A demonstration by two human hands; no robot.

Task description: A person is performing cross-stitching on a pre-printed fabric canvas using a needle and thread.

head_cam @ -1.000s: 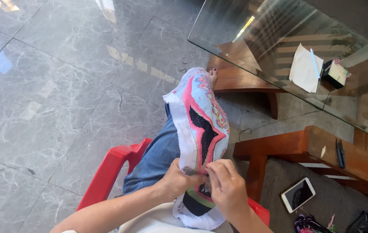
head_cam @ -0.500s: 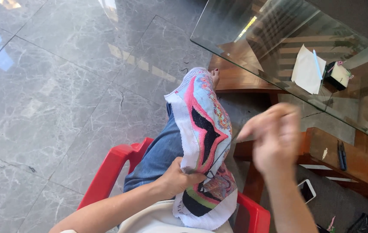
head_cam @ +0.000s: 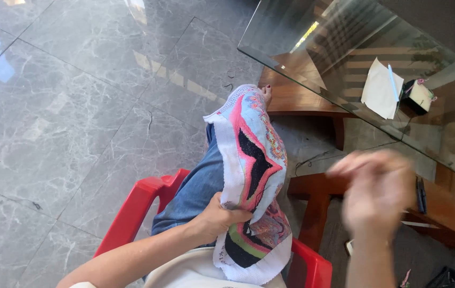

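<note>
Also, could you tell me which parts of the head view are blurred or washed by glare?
Head view: the right hand is smeared by motion blur; the left hand and embroidered cloth are sharp; the glass tabletop and marble floor carry bright reflections.

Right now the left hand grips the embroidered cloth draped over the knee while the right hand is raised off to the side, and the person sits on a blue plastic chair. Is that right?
Not quite: the chair is red, not blue, as the head view shows. The rest holds: the left hand grips the embroidered cloth over the knee, and the right hand, blurred, is raised off to the side.
</note>
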